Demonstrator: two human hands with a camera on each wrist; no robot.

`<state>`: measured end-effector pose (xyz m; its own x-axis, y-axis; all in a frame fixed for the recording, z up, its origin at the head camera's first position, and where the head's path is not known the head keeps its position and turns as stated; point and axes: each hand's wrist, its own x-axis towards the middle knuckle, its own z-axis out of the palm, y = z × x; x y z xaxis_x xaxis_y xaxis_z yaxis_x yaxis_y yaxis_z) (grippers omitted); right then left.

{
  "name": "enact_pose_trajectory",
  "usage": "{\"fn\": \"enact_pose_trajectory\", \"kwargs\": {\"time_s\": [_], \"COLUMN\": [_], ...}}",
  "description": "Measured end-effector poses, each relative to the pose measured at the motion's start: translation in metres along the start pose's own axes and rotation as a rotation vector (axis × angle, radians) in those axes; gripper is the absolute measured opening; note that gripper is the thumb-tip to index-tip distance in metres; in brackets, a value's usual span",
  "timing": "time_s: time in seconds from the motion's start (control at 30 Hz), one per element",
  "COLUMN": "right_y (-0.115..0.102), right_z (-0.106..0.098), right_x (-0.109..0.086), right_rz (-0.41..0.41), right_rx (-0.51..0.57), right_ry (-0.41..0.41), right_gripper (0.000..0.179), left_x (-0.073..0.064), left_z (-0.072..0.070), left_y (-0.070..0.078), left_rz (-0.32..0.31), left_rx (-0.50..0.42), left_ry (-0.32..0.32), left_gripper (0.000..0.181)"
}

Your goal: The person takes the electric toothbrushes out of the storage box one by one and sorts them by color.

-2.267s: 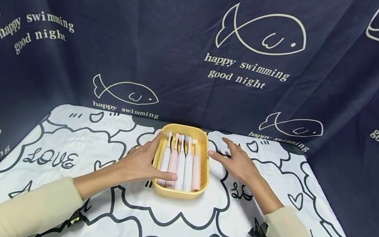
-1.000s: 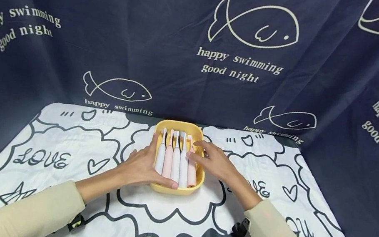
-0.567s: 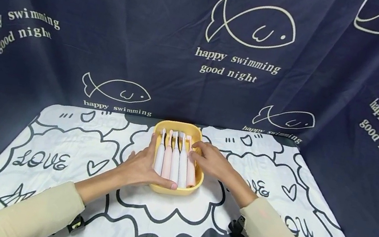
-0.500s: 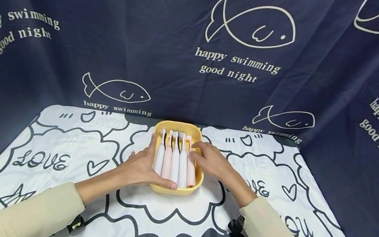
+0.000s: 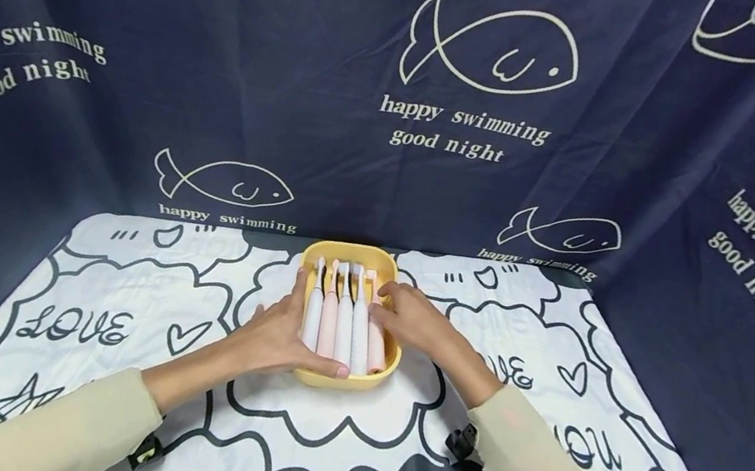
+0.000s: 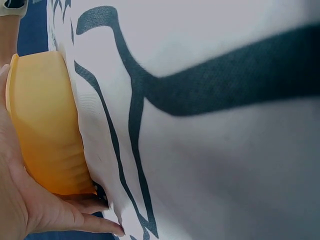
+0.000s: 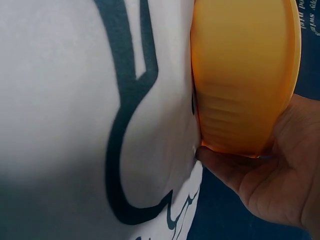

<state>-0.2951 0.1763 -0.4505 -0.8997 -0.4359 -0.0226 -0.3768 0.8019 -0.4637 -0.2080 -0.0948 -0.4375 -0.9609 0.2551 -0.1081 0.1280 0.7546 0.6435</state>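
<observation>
A yellow plastic basket (image 5: 351,383) stands on the patterned cloth with several electric toothbrushes lying side by side in it, white and pink, heads pointing away. My left hand (image 5: 276,340) holds the basket's left side, thumb over the near rim and fingers along the outer wall. At the right side, my right hand (image 5: 417,320) has its thumb and forefinger inside the basket, pinching the rightmost pink electric toothbrush (image 5: 376,345) near its upper handle. The right wrist view shows other fingers outside the basket wall (image 7: 245,75), one reaching down to the cloth.
A white cloth (image 5: 181,319) with dark doodles covers the table. Dark blue fish-print curtains (image 5: 342,94) hang behind the table and at both sides. The basket is close to the back curtain.
My right hand has come leftward from beside the basket, reached over its rim and closed on the right pink electric toothbrush. My left hand keeps its hold on the basket. The head view shifts slightly.
</observation>
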Motion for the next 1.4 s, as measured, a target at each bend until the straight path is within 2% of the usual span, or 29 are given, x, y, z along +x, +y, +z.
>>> {"fn": "enact_pose_trajectory", "kwargs": {"time_s": [0.13,0.23,0.37,0.4,0.47,0.6,0.73,0.83,1.17,1.4], "right_y": [0.035,0.022,0.014,0.021,0.018,-0.009,-0.041,-0.049,-0.051,-0.049], "right_z": [0.025,0.020,0.016,0.020,0.018,0.001,-0.015,-0.015,-0.006,-0.003], "right_x": [0.027,0.021,0.019,0.025,0.024,0.010,-0.011,-0.019,-0.028,-0.027], "right_rz": [0.040,0.057,0.065,0.078,0.089,0.100,0.131,0.150,0.164,0.101], "right_rx": [-0.066,-0.097,-0.063,-0.050,-0.024,-0.008,-0.010,-0.012,0.049,0.098], "right_ry": [-0.043,-0.074,-0.091,-0.101,-0.097,-0.098,-0.073,-0.037,0.107,0.245], "right_gripper": [0.061,0.060,0.053,0.052,0.049,0.041,0.041,0.042,0.049,0.039], "left_x": [0.000,0.000,0.000,0.000,0.000,0.000,0.001,0.001,-0.002,0.000], "left_z": [0.000,-0.001,-0.002,-0.002,-0.002,-0.003,-0.003,-0.003,0.000,0.001], "left_y": [0.000,0.001,0.001,0.001,0.001,0.002,0.002,0.002,0.000,-0.001], "left_rz": [-0.005,-0.014,-0.027,-0.030,-0.031,-0.033,-0.031,-0.027,-0.015,-0.017], "left_rx": [0.003,0.000,-0.004,-0.004,-0.003,-0.001,0.001,0.000,-0.009,-0.005], "left_ry": [-0.002,-0.001,-0.005,-0.007,-0.009,-0.006,-0.005,-0.009,-0.005,-0.003], "left_gripper": [0.179,0.180,0.180,0.180,0.180,0.180,0.180,0.179,0.179,0.179]}}
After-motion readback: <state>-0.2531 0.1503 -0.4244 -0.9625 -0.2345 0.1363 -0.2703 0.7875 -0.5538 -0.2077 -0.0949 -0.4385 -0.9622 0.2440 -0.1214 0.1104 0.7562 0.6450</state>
